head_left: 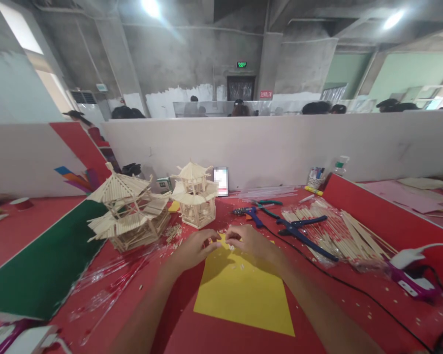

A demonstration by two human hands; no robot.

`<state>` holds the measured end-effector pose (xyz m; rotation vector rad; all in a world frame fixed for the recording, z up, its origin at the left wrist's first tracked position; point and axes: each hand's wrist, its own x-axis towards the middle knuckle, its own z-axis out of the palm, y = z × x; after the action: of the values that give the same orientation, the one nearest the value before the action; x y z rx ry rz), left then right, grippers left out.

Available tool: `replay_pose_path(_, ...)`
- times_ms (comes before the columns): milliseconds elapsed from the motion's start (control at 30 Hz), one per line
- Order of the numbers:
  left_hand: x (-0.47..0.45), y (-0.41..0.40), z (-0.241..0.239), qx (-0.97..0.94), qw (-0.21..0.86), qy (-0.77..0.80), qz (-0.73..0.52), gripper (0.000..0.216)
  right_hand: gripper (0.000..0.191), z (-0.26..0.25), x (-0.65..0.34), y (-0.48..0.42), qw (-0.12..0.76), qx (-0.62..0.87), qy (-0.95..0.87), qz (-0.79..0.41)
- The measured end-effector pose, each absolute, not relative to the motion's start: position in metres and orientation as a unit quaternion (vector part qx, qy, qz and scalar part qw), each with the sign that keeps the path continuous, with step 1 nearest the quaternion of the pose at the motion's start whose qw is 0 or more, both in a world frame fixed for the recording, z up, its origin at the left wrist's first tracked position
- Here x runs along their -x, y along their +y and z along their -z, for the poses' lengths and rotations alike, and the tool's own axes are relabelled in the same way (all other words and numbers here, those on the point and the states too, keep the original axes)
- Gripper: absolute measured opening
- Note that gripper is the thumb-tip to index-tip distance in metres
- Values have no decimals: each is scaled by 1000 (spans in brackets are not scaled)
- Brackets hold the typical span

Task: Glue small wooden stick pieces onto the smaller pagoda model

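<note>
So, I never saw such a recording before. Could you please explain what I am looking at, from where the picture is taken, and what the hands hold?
There is no machine here: a person works with two bare hands. The single picture comes from a camera worn on the person's head, looking forward and down, so both arms enter from below. The left hand and the right hand meet at their fingertips over the far edge of a yellow sheet on the red table. What they pinch is too small to tell. Behind them stand a large pavilion model and a small pavilion model, built of thin wooden sticks. To the right lie a bundle of sticks and a blue-handled tool.
</note>
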<state>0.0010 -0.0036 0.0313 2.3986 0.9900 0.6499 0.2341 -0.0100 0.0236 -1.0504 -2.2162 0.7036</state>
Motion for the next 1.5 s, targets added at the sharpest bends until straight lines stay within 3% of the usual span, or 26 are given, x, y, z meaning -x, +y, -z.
replay_pose_path(233, -11, -4, -26, -851, 254, 365, -278, 25, 19, -19, -220, -15, 388, 372, -774, -334)
replay_pose_path(500, -14, -2, -21, -780, 358, 380, -346, 27, 20, -17, -213, -10, 462, 338, -699, -429)
replay_pose_path(733, -23, -4, -15, -731, 417, 367, -396, 29, 24, -13, -210, -9, 473, 325, -682, -453)
replay_pose_path(1100, -22, -6, -21, -746, 373, 388, -391, 27, 23, -15, -214, -9, 481, 316, -683, -450)
replay_pose_path(1500, -25, -14, -26, -738, 423, 346, -395, 27, 22, -13, -215, -7, 500, 307, -657, -473)
